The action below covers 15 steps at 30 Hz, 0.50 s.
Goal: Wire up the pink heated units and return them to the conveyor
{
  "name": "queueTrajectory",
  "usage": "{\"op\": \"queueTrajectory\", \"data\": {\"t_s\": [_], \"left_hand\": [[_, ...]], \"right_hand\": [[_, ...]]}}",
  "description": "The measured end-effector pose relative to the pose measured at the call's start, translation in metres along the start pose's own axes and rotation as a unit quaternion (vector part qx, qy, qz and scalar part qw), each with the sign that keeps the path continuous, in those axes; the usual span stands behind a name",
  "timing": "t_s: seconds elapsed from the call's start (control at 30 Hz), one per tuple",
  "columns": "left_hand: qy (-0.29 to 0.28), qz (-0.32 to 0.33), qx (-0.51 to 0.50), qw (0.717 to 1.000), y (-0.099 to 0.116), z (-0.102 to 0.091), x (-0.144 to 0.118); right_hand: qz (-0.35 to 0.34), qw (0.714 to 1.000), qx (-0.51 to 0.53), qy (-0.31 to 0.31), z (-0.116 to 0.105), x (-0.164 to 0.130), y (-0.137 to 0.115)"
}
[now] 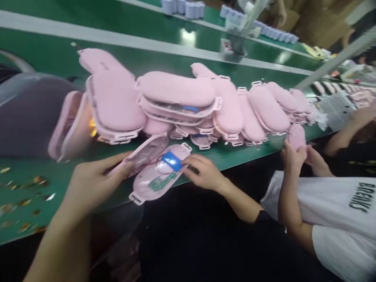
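An opened pink shell (157, 174) lies at the near edge of the green bench (35, 188), showing a blue battery (172, 161), a green circuit board (161, 182) and thin wires. My left hand (94, 180) grips its lifted clear-pink upper half (140, 154) from the left. My right hand (204, 172) pinches the shell's right end beside the blue battery. Behind it, a long heap of closed pink shells (182, 103) runs across the bench.
A co-worker in a white shirt (340, 219) sits at my right, both hands (295, 156) on a pink shell (296, 135). White cylinders (183, 8) stand on the far belt. Gold scraps (23, 196) litter the bench at left. A grey bag (26, 113) lies far left.
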<state>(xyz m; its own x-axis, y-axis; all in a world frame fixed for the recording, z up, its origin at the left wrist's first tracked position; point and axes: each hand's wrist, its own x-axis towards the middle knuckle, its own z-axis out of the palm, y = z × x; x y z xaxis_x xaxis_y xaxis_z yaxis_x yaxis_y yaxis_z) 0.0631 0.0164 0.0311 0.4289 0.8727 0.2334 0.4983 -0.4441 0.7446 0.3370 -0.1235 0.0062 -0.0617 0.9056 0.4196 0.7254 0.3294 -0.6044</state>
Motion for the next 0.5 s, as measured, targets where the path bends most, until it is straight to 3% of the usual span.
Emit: {"op": "queueTrajectory", "data": {"t_s": [0.07, 0.27, 0.43, 0.5], "left_hand": [[-0.009, -0.015, -0.003, 1.000, -0.014, -0.012, -0.009], [0.019, -0.012, -0.071, 0.997, -0.015, 0.003, -0.012], [0.052, -0.016, -0.092, 0.994, -0.011, -0.002, -0.011], [0.059, -0.019, -0.099, 0.993, -0.008, -0.005, -0.010]], "right_hand": [[0.006, 1.000, 0.030, -0.007, -0.001, 0.012, -0.005], [-0.005, 0.995, -0.009, -0.096, 0.002, 0.049, -0.029], [-0.062, 0.981, -0.042, -0.178, 0.029, 0.076, -0.048], [-0.044, 0.982, -0.043, -0.181, 0.041, 0.083, -0.059]]}}
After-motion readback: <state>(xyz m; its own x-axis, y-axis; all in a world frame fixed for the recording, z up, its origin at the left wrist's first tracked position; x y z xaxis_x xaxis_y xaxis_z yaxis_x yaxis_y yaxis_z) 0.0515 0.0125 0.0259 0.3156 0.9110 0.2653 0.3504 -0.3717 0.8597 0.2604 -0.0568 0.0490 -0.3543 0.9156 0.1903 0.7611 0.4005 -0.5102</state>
